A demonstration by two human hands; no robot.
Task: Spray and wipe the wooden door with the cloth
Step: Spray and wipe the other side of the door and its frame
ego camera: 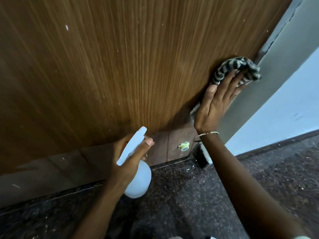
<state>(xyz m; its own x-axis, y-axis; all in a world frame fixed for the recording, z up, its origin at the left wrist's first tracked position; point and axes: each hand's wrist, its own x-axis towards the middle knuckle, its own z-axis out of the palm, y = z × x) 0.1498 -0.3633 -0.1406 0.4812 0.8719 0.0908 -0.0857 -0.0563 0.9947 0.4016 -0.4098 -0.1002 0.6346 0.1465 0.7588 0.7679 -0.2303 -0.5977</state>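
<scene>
Nearest me: dark speckled floor [189, 195]. My left hand [131, 157] is curled round the neck of the white spray bottle [138, 180], thumb up by the trigger head, nozzle aimed twd the wooden door [103, 66], low nr its btm edge. Thin bracelet [208, 134] on my right wrist. Farther up, my right hand [217, 104], fingers straight, presses the striped cloth [236, 69] flat vs the door at its right edge, just beside the grey frame [276, 66]. Hands well apart.

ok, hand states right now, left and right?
Left hand: curled round the spray bottle, holding it.
Right hand: open, flat fingers pressing the cloth on the door.
</scene>
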